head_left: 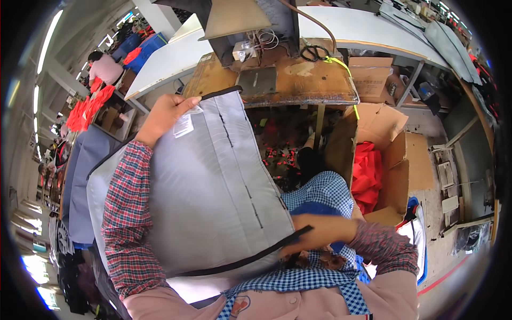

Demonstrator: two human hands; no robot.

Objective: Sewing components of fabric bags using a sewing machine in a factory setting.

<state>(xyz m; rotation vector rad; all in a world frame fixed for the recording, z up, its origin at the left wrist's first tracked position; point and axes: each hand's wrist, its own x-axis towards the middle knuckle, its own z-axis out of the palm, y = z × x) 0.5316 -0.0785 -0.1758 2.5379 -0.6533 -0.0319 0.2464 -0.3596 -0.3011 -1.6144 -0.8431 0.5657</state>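
Note:
A large grey fabric panel (197,186) with black binding along its edges hangs in front of me. Dark marks run in a line down its right part, and a white label (184,126) sits near its upper left. My left hand (169,117) is closed on the panel's top edge, thumb on the near face by the label. At the lower right corner, where a black binding end (298,234) sticks out, is my right hand (322,229). It is smeared by motion and its fingers are partly hidden, so its grip cannot be made out.
Ahead stands a worn wooden workbench (314,80) with a metal machine (250,32) on it. A cardboard box (394,170) with red fabric (366,176) is at the right. Long white tables (368,26) lie beyond. Another person (105,66) sits far left.

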